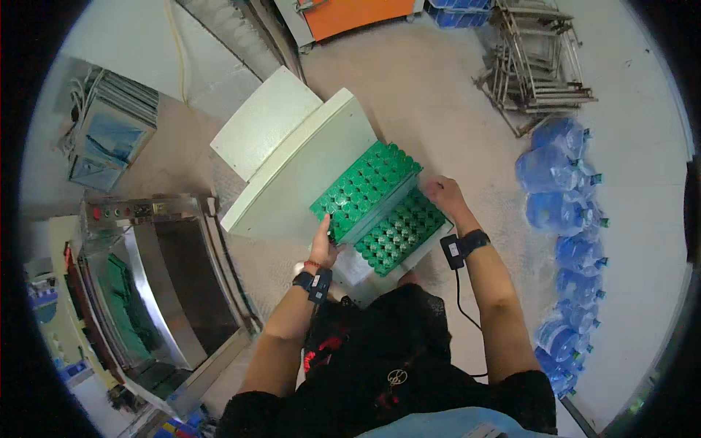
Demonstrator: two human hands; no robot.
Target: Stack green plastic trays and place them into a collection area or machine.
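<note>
A thick green block (pixel 369 186), apparently a stack of trays with rows of round hollows, rests in front of a cream-coloured panel. My left hand (pixel 322 247) grips its near left corner, thumb lying up along the edge. Nearer to me, and lower, is a second green tray (pixel 401 233), its hollows showing pale, shiny spots. My right hand (pixel 447 196) is curled at the right end, close to both green pieces. Its fingers are a little blurred, and whatever they may hold is hidden. Both wrists wear black straps with small boxes; a cable hangs from the right one.
The cream-coloured stand (pixel 299 157) rises beyond the trays. To the left stands a metal machine (pixel 171 292) with an open front and green pieces inside. Large blue water bottles (pixel 555 212) line the right wall, below a pile of metal frames (pixel 537 66). An orange cabinet (pixel 358 16) is at the back.
</note>
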